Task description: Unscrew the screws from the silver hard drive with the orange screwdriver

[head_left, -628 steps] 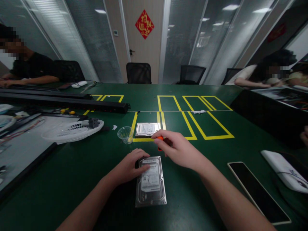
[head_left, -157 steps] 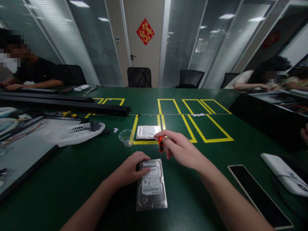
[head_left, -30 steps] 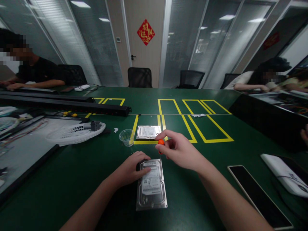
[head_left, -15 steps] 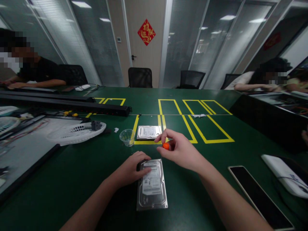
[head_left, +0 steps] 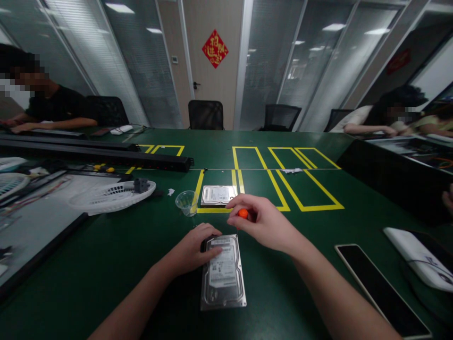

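A silver hard drive (head_left: 223,275) lies flat on the green table (head_left: 106,264) in front of me. My left hand (head_left: 193,250) presses on its far left corner and holds it still. My right hand (head_left: 264,222) grips a small screwdriver with an orange handle (head_left: 242,213) upright over the drive's far right corner; its tip is hidden behind my fingers. A second hard drive (head_left: 218,195) rests farther back inside a yellow taped box, with a small clear plastic cup (head_left: 187,202) beside it on the left.
A white plastic basket (head_left: 111,194) and a long black bar (head_left: 106,158) lie at the left. A dark phone (head_left: 378,288) and a white pouch (head_left: 417,257) lie at the right. Other people sit at the far left and far right. Yellow tape boxes (head_left: 304,186) mark the middle.
My right hand's fingers have shifted around the orange handle, which has moved slightly right and down. My left hand and the drive have stayed put.
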Tool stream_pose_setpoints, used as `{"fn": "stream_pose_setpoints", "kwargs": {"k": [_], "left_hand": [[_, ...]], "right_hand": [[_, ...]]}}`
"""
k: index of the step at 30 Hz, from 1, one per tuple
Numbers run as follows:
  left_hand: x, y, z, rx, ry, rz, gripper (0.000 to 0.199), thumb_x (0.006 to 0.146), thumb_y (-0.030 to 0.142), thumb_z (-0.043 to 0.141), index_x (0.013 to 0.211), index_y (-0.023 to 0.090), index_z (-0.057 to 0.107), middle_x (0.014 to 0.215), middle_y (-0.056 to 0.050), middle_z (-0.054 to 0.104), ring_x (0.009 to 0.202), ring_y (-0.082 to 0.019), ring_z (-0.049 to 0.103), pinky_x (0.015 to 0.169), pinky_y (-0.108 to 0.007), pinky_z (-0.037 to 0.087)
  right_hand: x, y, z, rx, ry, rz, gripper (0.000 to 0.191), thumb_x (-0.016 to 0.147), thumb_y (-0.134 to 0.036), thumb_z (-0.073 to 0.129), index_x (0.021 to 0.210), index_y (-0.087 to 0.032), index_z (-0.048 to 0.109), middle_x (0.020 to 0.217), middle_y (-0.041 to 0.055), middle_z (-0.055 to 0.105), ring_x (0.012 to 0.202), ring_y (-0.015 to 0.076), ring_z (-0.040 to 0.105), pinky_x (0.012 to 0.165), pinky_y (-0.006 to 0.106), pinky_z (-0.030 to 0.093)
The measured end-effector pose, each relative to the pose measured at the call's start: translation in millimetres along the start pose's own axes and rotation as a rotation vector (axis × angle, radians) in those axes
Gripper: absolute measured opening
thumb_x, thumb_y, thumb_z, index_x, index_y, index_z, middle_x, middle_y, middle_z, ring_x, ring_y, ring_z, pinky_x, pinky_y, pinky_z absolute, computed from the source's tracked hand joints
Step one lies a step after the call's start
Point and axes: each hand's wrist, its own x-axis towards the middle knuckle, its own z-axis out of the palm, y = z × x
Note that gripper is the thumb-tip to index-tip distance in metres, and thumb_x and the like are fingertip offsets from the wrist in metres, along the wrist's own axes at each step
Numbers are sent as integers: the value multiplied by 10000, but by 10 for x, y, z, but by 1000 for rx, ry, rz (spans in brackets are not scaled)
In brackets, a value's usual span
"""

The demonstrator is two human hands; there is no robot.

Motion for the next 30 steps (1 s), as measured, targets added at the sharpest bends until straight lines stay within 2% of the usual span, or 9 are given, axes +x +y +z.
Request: {"fn": "stream_pose_setpoints", "kwargs": {"k": [3, 9, 16, 24, 30], "left_hand": [[7, -1, 2, -3, 5, 8, 261, 993, 311, 731, 1244, 243, 709, 1199, -62, 713, 1111, -265, 660, 966, -403, 533], [3, 7, 4, -2, 2, 25, 261, 996, 303, 727, 1247, 234, 708, 1195, -67, 712, 1117, -266, 653, 967, -403, 528], [-7, -17, 9, -12, 5, 27, 252, 996, 310, 731, 1238, 245, 710, 1190, -62, 712, 1110, -264, 653, 959, -395, 526], [-3, 5, 4, 4, 2, 21, 256, 996, 306, 726, 1244, 245, 708, 1190, -65, 714, 1110, -267, 655, 968, -407, 531], [0, 25, -14, -2, -6, 4, 262, 1003, 326, 724, 1250, 241, 710, 1223, -76, 712, 1128, -274, 660, 977, -419, 542]], "right_hand": [[8, -11, 4, -40, 21, 9, 147, 951, -281, 756, 1072, -207, 718, 921, 13, 713, 785, 162, 617, 702, 300, 473], [5, -7, 16, -45, 30, 28, 198, 977, -335, 722, 1120, -200, 693, 867, -5, 628, 702, 139, 520, 631, 290, 407], [1, 22, 10, -51, 22, 16, 223, 1021, -366, 669, 1190, -220, 682, 822, -19, 602, 672, 140, 503, 601, 287, 381], [-8, 7, 9, -55, -9, 33, 210, 1043, -351, 628, 1206, -227, 674, 856, 1, 659, 686, 153, 548, 608, 294, 405], [-16, -11, 26, -63, -8, 39, 221, 1020, -307, 642, 1220, -222, 683, 798, -25, 576, 664, 146, 507, 604, 291, 394]]}}
